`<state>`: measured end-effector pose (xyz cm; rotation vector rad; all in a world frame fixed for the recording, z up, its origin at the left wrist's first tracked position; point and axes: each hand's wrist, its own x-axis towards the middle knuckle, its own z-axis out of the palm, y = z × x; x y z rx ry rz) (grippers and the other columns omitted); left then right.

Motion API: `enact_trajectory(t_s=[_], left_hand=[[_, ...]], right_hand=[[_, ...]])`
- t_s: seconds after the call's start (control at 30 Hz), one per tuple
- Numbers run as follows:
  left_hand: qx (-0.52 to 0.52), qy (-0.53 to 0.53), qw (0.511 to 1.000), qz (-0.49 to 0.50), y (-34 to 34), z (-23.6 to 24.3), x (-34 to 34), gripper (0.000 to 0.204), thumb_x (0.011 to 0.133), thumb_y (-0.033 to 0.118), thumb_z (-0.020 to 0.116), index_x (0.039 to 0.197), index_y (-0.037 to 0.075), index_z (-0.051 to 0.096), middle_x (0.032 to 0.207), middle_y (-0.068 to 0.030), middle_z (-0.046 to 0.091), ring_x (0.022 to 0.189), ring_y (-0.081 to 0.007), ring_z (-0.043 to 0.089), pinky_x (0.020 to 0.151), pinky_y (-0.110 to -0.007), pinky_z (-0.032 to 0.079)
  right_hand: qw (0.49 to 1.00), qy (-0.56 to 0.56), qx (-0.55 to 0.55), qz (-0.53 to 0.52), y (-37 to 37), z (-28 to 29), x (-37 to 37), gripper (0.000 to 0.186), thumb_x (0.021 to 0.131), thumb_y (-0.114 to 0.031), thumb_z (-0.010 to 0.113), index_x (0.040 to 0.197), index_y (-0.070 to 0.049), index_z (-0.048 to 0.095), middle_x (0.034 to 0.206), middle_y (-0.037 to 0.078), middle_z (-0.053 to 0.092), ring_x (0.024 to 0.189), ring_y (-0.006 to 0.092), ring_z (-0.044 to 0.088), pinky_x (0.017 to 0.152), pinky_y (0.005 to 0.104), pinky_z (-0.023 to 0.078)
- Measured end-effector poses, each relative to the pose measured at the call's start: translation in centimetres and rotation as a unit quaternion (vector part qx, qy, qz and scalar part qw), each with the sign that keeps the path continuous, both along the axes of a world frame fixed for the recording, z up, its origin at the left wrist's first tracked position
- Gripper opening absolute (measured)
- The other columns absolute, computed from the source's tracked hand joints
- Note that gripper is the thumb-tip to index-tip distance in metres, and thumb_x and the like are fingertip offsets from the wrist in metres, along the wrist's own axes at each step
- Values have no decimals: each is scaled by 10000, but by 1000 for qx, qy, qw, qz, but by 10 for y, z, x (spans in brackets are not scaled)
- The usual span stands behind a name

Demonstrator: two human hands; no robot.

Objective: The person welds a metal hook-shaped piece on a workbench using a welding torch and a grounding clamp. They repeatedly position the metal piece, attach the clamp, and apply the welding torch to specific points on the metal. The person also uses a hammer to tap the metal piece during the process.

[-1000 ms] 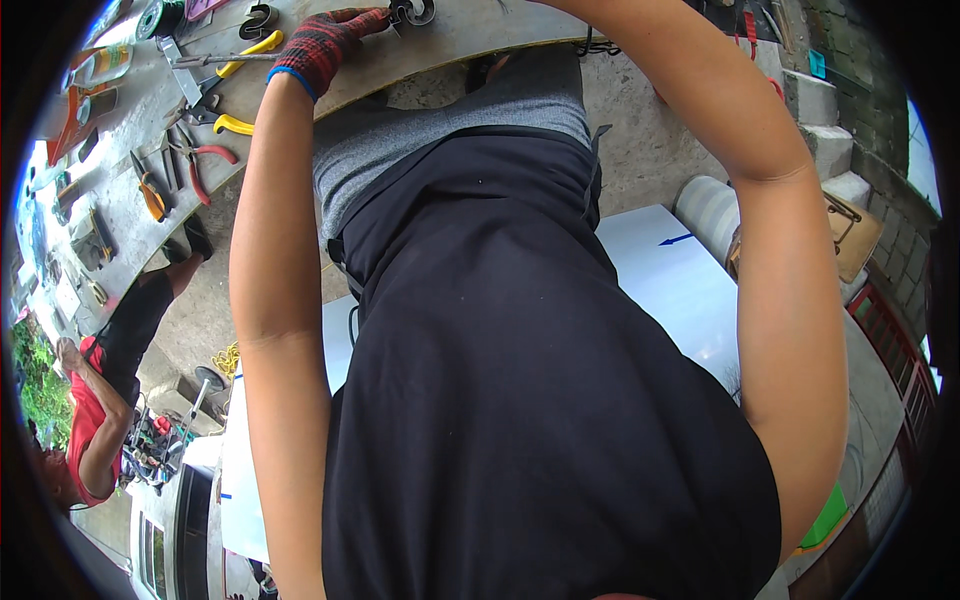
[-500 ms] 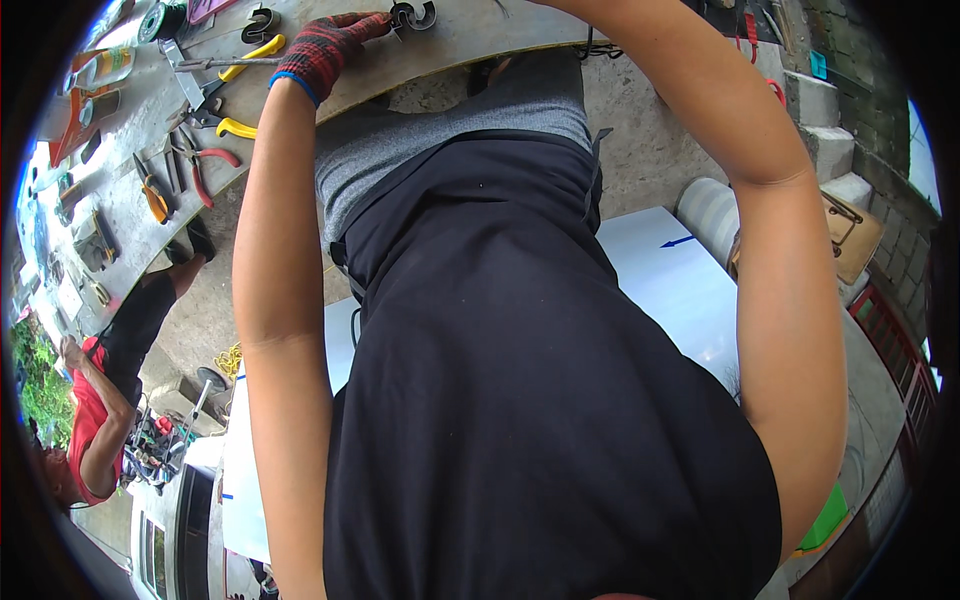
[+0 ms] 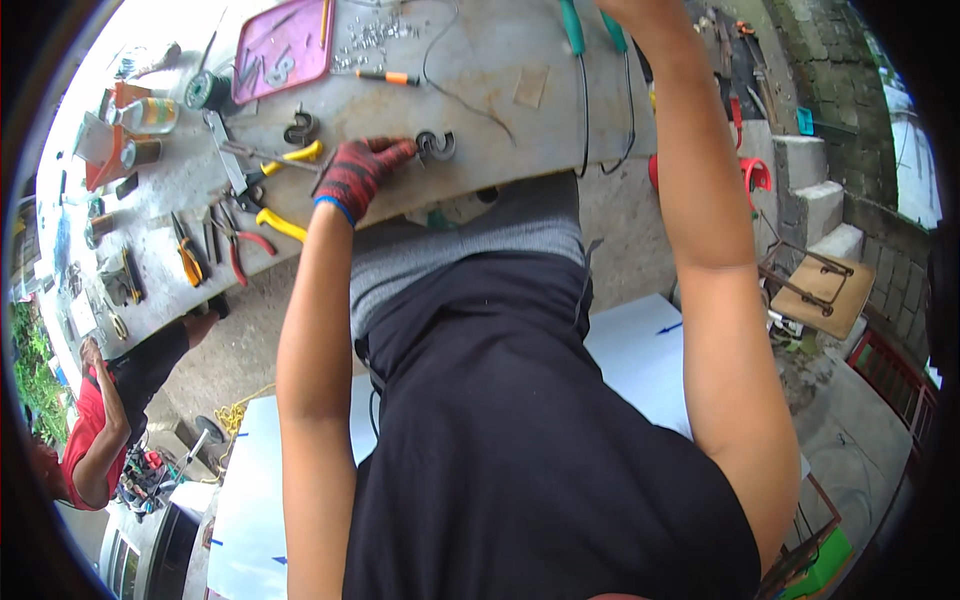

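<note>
My left hand (image 3: 366,174), in a red and black knit glove with a blue cuff, lies low over the near side of the worktable. Its fingers are drawn together, and the fingertips meet the left edge of a small dark curved metal piece (image 3: 437,147). My bare right hand (image 3: 622,7) is cut off by the top edge, so its fingers are hidden. Close to it are a green-handled corded tool (image 3: 573,28) and a second green handle (image 3: 613,33), both with black cords running down to the table edge. Another curved metal piece (image 3: 300,128) sits left of the glove.
Yellow-handled cutters (image 3: 285,165), orange pliers (image 3: 186,255) and red pliers (image 3: 235,245) lie on the left of the table (image 3: 480,90). Farther back are a pink tray (image 3: 245,45), scattered small metal bits (image 3: 375,35) and an orange-handled tool (image 3: 388,77). Another person (image 3: 95,420) is at far left.
The view has shifted, bringing more of the tabletop, the pink tray and the green-handled tools into sight. My left fingers stay at the curved metal piece. My right forearm now stretches straighter toward the far side.
</note>
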<state>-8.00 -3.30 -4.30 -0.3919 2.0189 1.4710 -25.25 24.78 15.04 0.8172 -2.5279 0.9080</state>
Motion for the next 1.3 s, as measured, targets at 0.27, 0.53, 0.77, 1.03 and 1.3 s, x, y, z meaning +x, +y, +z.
enact_trajectory(t_s=[0.27, 0.53, 0.77, 1.03, 1.3], left_hand=[[-10, -13, 1000, -4, 11, 22, -5, 442, 924, 360, 768, 1228, 38, 753, 1090, -82, 777, 1000, -152, 673, 964, -323, 498], [10, -21, 1000, 19, 7, 10, -2, 405, 902, 324, 790, 1191, 40, 770, 1061, -105, 782, 987, -162, 683, 944, -322, 508], [-29, -33, 999, 20, 11, 20, -3, 410, 904, 331, 784, 1197, 45, 768, 1084, -124, 782, 1021, -182, 692, 969, -329, 504], [-28, -50, 998, 14, 8, 14, -6, 410, 898, 321, 789, 1205, 51, 765, 1097, -129, 781, 1013, -185, 698, 966, -331, 509], [-19, -53, 998, 23, 13, 23, -6, 389, 913, 289, 777, 1213, 42, 760, 1092, -114, 782, 991, -144, 689, 943, -314, 518]], right_hand=[[997, -2, 67, -41, 3, -48, -58, 157, 899, -90, 697, 992, 19, 761, 954, 194, 741, 888, 356, 711, 805, 435, 557], [997, 26, 72, -18, 0, -126, -82, 134, 898, -100, 672, 936, -8, 761, 929, 165, 719, 935, 368, 688, 837, 444, 544], [999, 35, 31, -11, 7, -157, -73, 105, 897, -92, 701, 924, -14, 765, 920, 146, 713, 939, 343, 675, 840, 442, 537], [998, 37, 38, 30, 20, -153, -64, 263, 855, -5, 723, 1114, -50, 720, 1060, 141, 689, 998, 353, 653, 875, 443, 526], [990, -20, -31, -138, 49, -91, -20, 338, 886, 31, 698, 1215, -44, 694, 1034, 100, 665, 841, 220, 646, 730, 328, 516]])
